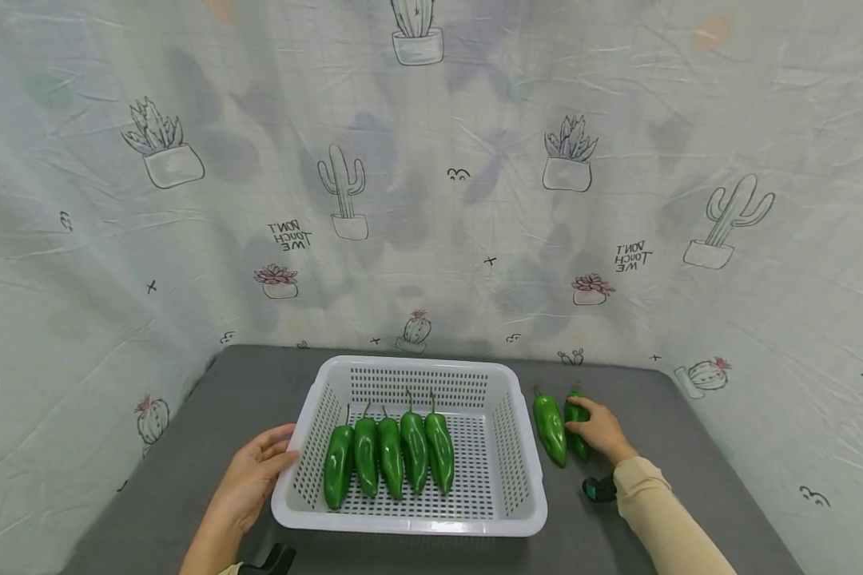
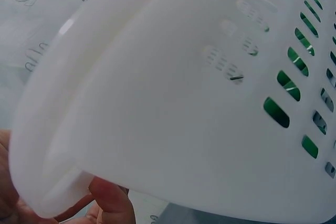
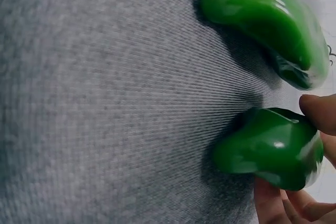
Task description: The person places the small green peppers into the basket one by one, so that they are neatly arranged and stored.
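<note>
A white perforated plastic basket stands on the grey table, with several green chili peppers lying side by side in its left and middle part. My left hand holds the basket's left rim; in the left wrist view, fingers show at the rim's lower edge. To the right of the basket, my right hand grips a green chili pepper that rests on the table, thumb on one side and fingers on the other. Another green chili pepper lies between that hand and the basket.
The dark grey table reaches back to a pale curtain printed with cacti, which also hangs along both sides. Dark wrist devices sit at both wrists, the right one close to the table.
</note>
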Demonstrator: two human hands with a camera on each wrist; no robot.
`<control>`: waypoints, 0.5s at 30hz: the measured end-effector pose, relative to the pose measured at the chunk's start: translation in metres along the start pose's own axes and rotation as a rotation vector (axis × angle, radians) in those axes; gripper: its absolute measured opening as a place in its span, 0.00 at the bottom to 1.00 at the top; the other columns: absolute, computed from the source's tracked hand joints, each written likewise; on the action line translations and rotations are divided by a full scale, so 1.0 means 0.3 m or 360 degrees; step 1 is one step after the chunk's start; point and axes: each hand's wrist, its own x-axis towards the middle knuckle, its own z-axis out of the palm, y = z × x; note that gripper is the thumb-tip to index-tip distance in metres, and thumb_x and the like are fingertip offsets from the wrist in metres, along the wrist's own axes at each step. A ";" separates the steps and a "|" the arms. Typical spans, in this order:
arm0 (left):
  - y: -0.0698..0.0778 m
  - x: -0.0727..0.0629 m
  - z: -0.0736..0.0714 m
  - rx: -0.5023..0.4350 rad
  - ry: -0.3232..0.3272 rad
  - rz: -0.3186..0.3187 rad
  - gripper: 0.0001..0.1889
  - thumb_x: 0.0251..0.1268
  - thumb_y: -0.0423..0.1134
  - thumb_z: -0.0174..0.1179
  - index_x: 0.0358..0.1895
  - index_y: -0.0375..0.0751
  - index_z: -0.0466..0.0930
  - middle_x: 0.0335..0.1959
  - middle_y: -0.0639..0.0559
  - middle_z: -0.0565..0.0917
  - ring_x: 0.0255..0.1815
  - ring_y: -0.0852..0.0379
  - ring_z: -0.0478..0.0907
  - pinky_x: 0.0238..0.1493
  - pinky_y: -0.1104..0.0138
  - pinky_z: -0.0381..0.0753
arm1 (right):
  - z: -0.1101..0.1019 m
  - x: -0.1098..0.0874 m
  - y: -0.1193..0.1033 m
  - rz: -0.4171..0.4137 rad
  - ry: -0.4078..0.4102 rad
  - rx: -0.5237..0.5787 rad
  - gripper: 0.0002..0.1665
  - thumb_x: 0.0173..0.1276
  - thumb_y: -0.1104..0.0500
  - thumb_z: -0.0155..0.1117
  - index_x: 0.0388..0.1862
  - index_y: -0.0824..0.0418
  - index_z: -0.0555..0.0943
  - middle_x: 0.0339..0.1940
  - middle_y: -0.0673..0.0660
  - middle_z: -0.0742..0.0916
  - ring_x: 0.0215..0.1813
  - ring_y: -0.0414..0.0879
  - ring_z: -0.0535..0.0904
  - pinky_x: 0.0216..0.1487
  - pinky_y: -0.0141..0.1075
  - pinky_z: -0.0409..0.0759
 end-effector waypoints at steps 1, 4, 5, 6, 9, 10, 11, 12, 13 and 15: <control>-0.001 0.000 0.000 0.0000 0.0000 -0.0002 0.28 0.67 0.31 0.54 0.69 0.32 0.58 0.48 0.45 0.77 0.43 0.58 0.78 0.41 0.64 0.79 | 0.000 -0.001 0.001 -0.0002 0.0005 0.0002 0.33 0.60 0.61 0.64 0.64 0.69 0.69 0.62 0.80 0.70 0.58 0.73 0.70 0.54 0.61 0.69; -0.002 0.001 0.001 -0.0003 -0.0003 -0.0002 0.28 0.67 0.31 0.54 0.69 0.31 0.57 0.49 0.44 0.77 0.43 0.57 0.78 0.41 0.64 0.79 | 0.003 -0.003 0.006 0.0002 0.0017 0.0013 0.33 0.60 0.61 0.64 0.64 0.68 0.69 0.62 0.79 0.70 0.59 0.73 0.69 0.55 0.61 0.69; -0.003 0.002 0.000 -0.0003 -0.0006 0.0000 0.28 0.67 0.31 0.54 0.69 0.31 0.57 0.49 0.44 0.77 0.43 0.57 0.78 0.41 0.64 0.79 | 0.003 -0.004 0.009 0.0007 0.0020 0.0018 0.33 0.60 0.60 0.64 0.65 0.68 0.69 0.63 0.79 0.69 0.59 0.73 0.69 0.55 0.61 0.69; -0.003 0.002 0.000 -0.0002 -0.0007 0.0003 0.28 0.67 0.31 0.54 0.69 0.31 0.57 0.49 0.44 0.77 0.43 0.57 0.78 0.41 0.64 0.79 | 0.004 -0.005 0.010 0.0007 0.0025 0.0024 0.33 0.60 0.60 0.64 0.65 0.68 0.69 0.63 0.79 0.69 0.59 0.73 0.69 0.55 0.61 0.69; -0.004 0.003 0.000 -0.0004 -0.0010 0.0006 0.28 0.67 0.31 0.54 0.69 0.31 0.57 0.49 0.44 0.77 0.43 0.57 0.78 0.41 0.64 0.79 | 0.002 -0.008 0.013 0.0023 0.0029 0.0075 0.34 0.61 0.60 0.64 0.65 0.67 0.68 0.64 0.79 0.69 0.60 0.72 0.69 0.55 0.60 0.69; -0.003 0.003 0.000 -0.0004 -0.0010 0.0007 0.29 0.67 0.31 0.54 0.69 0.31 0.57 0.49 0.44 0.77 0.43 0.57 0.78 0.41 0.64 0.79 | 0.001 -0.011 0.013 0.0027 0.0030 0.0093 0.34 0.61 0.60 0.64 0.66 0.67 0.68 0.64 0.78 0.69 0.59 0.71 0.69 0.54 0.60 0.70; -0.002 0.003 0.000 -0.0003 -0.0011 0.0006 0.29 0.67 0.31 0.54 0.69 0.31 0.57 0.48 0.44 0.77 0.43 0.58 0.78 0.41 0.64 0.79 | -0.002 -0.012 0.012 0.0025 0.0034 0.0118 0.34 0.61 0.60 0.64 0.66 0.67 0.68 0.64 0.79 0.69 0.59 0.71 0.70 0.54 0.59 0.70; -0.001 0.002 0.000 -0.0002 -0.0010 0.0006 0.29 0.67 0.31 0.54 0.69 0.31 0.57 0.48 0.44 0.77 0.43 0.58 0.78 0.41 0.64 0.79 | -0.004 -0.015 0.012 0.0024 0.0037 0.0144 0.34 0.61 0.60 0.64 0.66 0.67 0.68 0.63 0.79 0.69 0.58 0.70 0.71 0.53 0.58 0.71; 0.001 0.002 0.000 -0.0003 -0.0010 0.0006 0.29 0.67 0.31 0.54 0.69 0.31 0.57 0.48 0.45 0.77 0.43 0.58 0.78 0.41 0.64 0.79 | -0.006 -0.017 0.012 0.0025 0.0039 0.0168 0.34 0.62 0.60 0.64 0.66 0.67 0.67 0.63 0.79 0.69 0.58 0.70 0.71 0.52 0.57 0.72; 0.005 0.000 0.001 -0.0005 -0.0010 0.0007 0.29 0.67 0.30 0.54 0.69 0.31 0.57 0.48 0.45 0.77 0.43 0.58 0.78 0.41 0.64 0.79 | -0.011 -0.021 0.013 0.0021 0.0047 0.0213 0.34 0.63 0.60 0.63 0.67 0.66 0.67 0.62 0.79 0.70 0.56 0.69 0.72 0.50 0.55 0.74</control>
